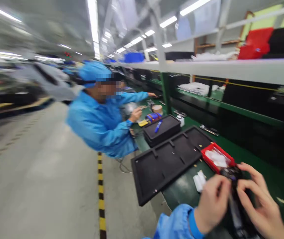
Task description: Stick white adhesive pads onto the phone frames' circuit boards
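Observation:
A dark, elongated black device [235, 204] with a shiny strip along it is at the lower right, blurred so that its kind cannot be told. My right hand [263, 202] curls its fingers around the device's right side. On the other side my left hand [212, 202] is closed, thumb and fingers pinched at the device's upper end; any small part between them is hidden. Just beyond my hands is a red bin [207, 159] with white pieces in it. White pieces [199, 181] also lie on the green bench left of the bin.
A black compartmented tray [154, 169] juts over the bench edge. Behind it are a black box [163, 129] and a blue marker [158, 126]. A co-worker in blue [99, 122] works farther along the bench [181, 196]. A shelf [206, 68] runs above.

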A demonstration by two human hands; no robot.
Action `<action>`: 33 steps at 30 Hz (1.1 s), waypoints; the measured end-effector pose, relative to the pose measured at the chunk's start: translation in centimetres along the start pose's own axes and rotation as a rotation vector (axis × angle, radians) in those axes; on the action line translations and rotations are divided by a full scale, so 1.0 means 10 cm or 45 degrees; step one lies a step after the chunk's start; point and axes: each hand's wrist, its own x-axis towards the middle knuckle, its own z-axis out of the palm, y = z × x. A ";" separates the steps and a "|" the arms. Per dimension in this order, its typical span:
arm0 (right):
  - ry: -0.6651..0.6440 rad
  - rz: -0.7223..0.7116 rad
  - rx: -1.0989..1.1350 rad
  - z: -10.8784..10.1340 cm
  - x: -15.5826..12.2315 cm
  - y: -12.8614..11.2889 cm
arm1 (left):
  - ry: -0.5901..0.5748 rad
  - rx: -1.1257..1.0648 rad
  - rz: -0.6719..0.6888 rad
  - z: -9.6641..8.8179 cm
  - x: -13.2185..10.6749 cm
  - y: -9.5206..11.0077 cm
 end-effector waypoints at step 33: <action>-0.199 -0.084 0.015 0.04 0.12 -0.55 | 0.165 0.348 0.623 -0.35 -0.04 0.13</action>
